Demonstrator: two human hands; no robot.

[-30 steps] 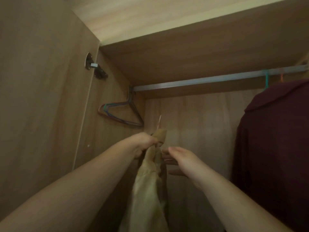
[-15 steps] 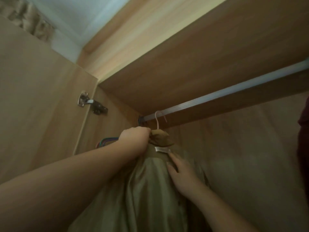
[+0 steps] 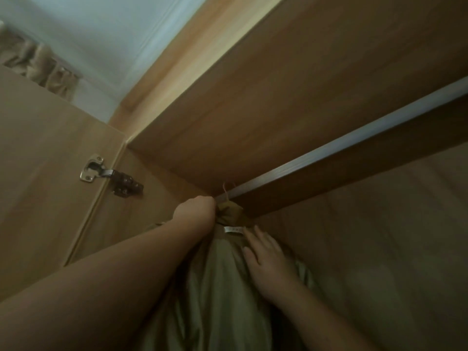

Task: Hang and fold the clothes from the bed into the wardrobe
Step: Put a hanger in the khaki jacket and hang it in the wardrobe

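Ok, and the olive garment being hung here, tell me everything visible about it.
The olive garment hangs in soft folds with a slightly shiny, satin-like lining showing. Its darker brown collar bunches at the top, with a small white label below it. A thin pale hanger hook rises from the collar at the wardrobe rail. The left hand grips the collar; the right hand lies flat on the fabric.

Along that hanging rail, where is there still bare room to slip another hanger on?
The rail is bare from the olive garment rightward to the picture's edge. The left end is crowded: the hanger hook, left hand and right hand all bunch by the side wall.
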